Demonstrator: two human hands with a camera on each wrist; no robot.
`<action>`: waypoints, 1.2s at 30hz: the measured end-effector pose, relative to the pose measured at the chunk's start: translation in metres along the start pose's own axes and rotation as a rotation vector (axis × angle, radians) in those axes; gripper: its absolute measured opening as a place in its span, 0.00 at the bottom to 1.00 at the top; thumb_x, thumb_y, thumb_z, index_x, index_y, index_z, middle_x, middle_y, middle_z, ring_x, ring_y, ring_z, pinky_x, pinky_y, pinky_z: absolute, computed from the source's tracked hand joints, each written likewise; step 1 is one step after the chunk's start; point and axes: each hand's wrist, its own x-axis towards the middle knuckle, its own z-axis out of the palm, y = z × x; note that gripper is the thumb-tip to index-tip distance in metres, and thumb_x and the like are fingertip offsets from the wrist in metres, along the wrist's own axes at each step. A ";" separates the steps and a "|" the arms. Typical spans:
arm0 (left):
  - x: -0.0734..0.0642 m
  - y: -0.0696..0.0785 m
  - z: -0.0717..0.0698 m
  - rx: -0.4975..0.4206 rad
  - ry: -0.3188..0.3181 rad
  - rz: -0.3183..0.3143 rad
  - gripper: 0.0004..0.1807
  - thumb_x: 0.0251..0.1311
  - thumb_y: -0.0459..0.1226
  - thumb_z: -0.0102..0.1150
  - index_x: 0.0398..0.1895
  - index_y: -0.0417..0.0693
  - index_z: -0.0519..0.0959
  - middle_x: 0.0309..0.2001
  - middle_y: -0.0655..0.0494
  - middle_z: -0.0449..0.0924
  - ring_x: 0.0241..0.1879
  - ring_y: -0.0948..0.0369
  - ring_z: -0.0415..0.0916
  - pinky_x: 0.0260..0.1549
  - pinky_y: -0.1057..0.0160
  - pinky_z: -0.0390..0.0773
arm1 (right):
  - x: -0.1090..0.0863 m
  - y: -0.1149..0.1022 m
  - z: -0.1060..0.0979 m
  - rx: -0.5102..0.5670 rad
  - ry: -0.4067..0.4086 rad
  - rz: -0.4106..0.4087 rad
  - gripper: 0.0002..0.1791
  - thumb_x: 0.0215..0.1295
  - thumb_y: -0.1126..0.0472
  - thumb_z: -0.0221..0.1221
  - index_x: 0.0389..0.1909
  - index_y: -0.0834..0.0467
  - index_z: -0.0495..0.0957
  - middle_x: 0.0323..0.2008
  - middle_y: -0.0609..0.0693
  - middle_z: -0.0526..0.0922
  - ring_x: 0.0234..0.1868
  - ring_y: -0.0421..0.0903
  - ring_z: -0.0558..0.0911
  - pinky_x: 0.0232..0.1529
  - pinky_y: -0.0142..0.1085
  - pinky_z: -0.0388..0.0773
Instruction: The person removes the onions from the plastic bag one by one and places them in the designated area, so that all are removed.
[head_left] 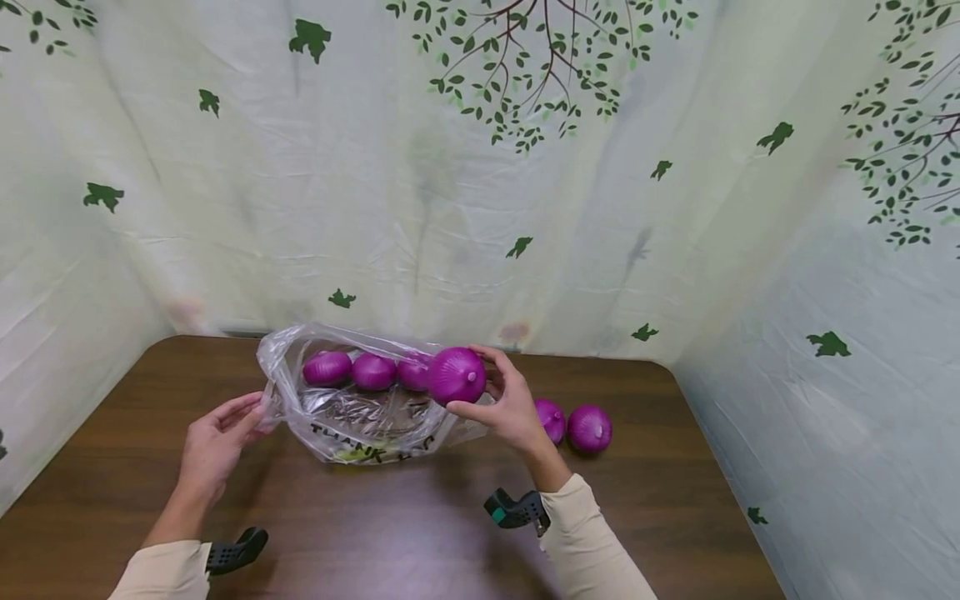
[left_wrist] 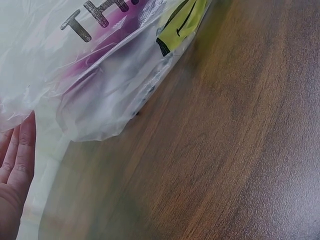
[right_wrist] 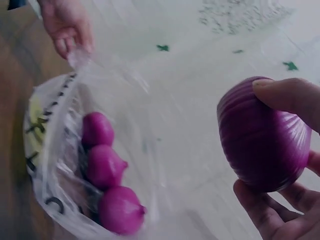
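Left hand pinches the left edge of the plastic bag at the far side of the table, right hand grips an onion at its right end, and the limp plastic bag, seemingly held at left only, could sag and snag the onion.

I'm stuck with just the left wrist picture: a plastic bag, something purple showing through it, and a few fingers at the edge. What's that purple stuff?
Observer: Three purple onions, lying in a row inside the bag.
Visitor: Oh, onions! Is anybody holding one?
Observer: Yes, the right hand grips another onion near the bag's right end, as the head view shows.
Visitor: Are there any more lying about?
Observer: Two more onions sit on the table, to the right of the bag in the head view.
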 end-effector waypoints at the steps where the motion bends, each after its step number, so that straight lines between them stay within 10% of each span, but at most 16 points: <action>1: 0.000 0.000 0.000 -0.003 -0.001 0.000 0.17 0.63 0.42 0.61 0.52 0.44 0.79 0.34 0.77 0.80 0.30 0.72 0.80 0.32 0.77 0.79 | -0.001 0.000 -0.003 0.006 0.003 0.004 0.41 0.49 0.70 0.72 0.65 0.58 0.66 0.59 0.59 0.69 0.55 0.56 0.76 0.55 0.48 0.76; 36: -0.001 0.001 0.004 -0.070 -0.016 -0.014 0.14 0.62 0.41 0.62 0.49 0.48 0.81 0.33 0.73 0.82 0.29 0.69 0.82 0.34 0.75 0.80 | -0.022 0.017 -0.066 0.018 0.137 0.023 0.41 0.47 0.75 0.70 0.65 0.60 0.66 0.62 0.59 0.70 0.60 0.56 0.73 0.59 0.40 0.73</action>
